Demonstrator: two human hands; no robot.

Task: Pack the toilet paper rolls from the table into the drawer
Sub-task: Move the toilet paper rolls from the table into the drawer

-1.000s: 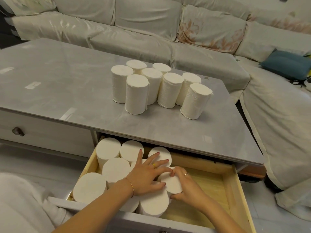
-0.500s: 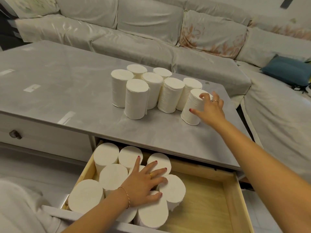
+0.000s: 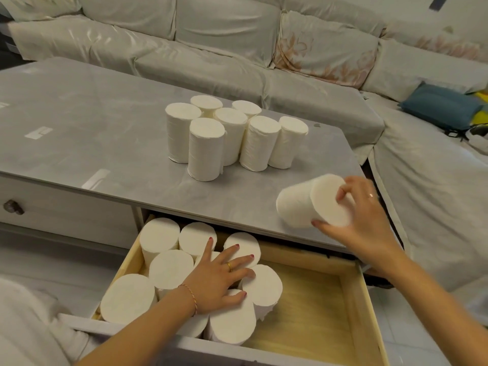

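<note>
Several white toilet paper rolls point(image 3: 206, 147) stand upright in a cluster on the grey table point(image 3: 79, 133). My right hand point(image 3: 361, 220) grips one roll point(image 3: 303, 204), tilted on its side, above the table's near right corner. Below, the wooden drawer point(image 3: 317, 307) is pulled out, with several rolls point(image 3: 169, 269) packed upright in its left half. My left hand point(image 3: 219, 276) lies flat, fingers spread, on top of those packed rolls. The drawer's right half shows bare wood.
A pale covered sofa point(image 3: 211, 43) runs behind the table and along the right side, with a blue cushion point(image 3: 441, 107) on it. A shut drawer with a dark knob point(image 3: 12, 207) is at the left. White cloth point(image 3: 23, 331) is at the lower left.
My right hand left the drawer, reached to the rightmost roll on the table, took hold of it and lifted it toward the near right corner. My left hand stayed on the packed rolls.
</note>
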